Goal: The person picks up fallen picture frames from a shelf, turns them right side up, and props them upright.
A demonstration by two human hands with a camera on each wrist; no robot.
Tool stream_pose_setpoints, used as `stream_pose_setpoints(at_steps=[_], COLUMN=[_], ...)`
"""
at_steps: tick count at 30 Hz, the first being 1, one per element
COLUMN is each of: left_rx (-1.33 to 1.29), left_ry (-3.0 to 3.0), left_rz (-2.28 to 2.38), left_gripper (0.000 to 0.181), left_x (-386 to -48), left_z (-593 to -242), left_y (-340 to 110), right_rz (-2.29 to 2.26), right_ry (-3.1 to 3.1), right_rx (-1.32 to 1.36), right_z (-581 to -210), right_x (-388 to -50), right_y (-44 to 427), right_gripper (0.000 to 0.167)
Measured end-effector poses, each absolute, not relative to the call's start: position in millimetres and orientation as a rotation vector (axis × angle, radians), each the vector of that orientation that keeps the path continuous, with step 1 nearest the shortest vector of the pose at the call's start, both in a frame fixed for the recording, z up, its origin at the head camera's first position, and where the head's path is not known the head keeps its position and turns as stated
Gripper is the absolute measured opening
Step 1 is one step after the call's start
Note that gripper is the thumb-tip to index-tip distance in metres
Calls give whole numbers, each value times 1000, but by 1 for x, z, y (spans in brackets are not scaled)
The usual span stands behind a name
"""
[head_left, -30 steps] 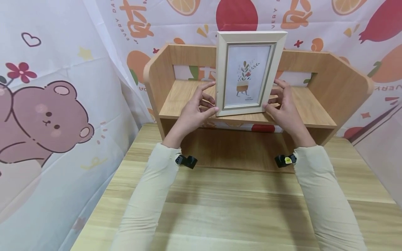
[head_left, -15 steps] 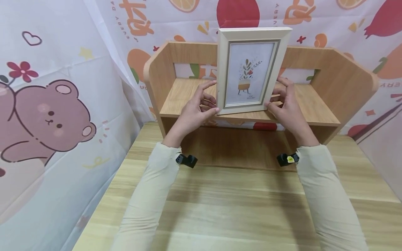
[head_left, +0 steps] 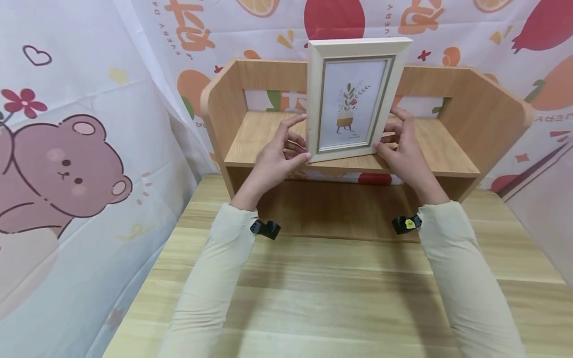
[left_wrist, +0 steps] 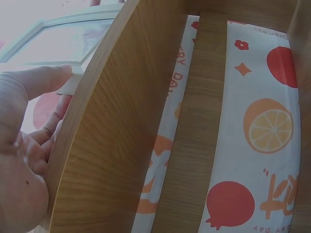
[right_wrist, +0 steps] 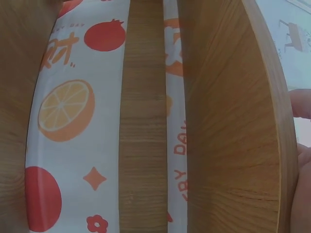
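A cream picture frame (head_left: 315,99) with a potted-plant print stands nearly upright at the front of the upper shelf (head_left: 264,134) of a wooden desk rack. My left hand (head_left: 279,156) grips its left side, thumb on the lower front corner and fingers along the edge. On the opposite side my right hand (head_left: 403,146) holds the lower right edge between thumb and fingers. The left wrist view shows the thumb on the corner of the picture frame (left_wrist: 73,80). In the right wrist view the shelf board hides most of the right hand (right_wrist: 302,179).
The rack's side panels (head_left: 497,112) rise at both ends of the shelf. Below lies its lower compartment (head_left: 331,209), and the rack stands on a light wooden table (head_left: 331,298). Printed cloth (head_left: 170,30) hangs behind and to the left.
The head view has shifted slightly. Both hands keep their hold, and the picture frame's top appears a little higher against the rack than a second ago.
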State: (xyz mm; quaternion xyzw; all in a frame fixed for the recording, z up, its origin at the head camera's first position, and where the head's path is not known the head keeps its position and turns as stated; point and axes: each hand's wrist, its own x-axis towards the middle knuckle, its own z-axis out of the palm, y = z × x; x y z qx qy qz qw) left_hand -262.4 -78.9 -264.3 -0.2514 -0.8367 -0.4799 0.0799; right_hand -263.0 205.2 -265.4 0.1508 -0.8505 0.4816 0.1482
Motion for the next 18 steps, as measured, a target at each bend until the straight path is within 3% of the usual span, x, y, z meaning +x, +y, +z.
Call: stream_pose_setpoints(at_steps=[18], left_rx=[-756], left_ry=[-2507], left_rz=[-1321], left_gripper=[68], left_x=[-262], left_z=[-267], left_y=[-76], right_rz=[1319], right_ry=[-2500], right_rx=[462], right_z=[-259], right_x=[-272], right_y=[198], right_gripper=[69])
